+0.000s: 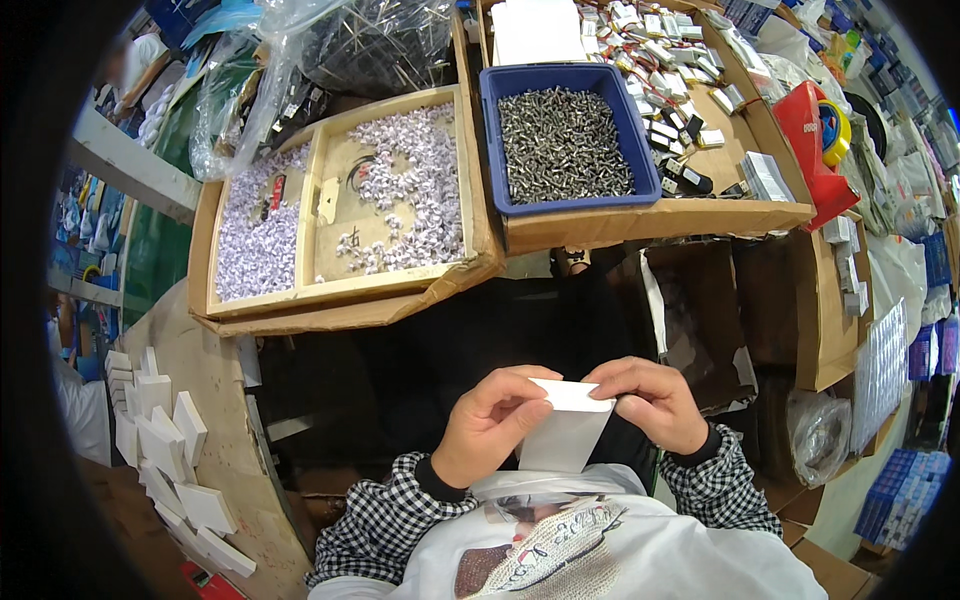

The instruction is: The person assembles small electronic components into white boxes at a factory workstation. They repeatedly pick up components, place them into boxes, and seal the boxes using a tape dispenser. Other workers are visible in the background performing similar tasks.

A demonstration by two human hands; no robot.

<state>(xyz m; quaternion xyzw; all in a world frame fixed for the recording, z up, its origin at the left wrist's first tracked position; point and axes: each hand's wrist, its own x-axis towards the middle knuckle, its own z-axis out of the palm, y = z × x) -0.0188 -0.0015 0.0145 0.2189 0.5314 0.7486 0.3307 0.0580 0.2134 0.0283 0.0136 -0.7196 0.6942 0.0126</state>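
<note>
White paperboard carton (pixel 563 440) is being held before the white shirt (pixel 640 555), left hand (pixel 490 420) and right hand (pixel 658 400) pinching its upper end between thumbs and fingers, probably handling as light, semi-stiff and crushable, favouring side-edge holds.

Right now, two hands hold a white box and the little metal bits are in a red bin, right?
Not quite: the head view shows the bin with the little metal bits is blue, not red. The left hand and right hand do hold the white box.

At left, a pale metal frame (pixel 140 168) crosses a green surface (pixel 160 250)
</note>
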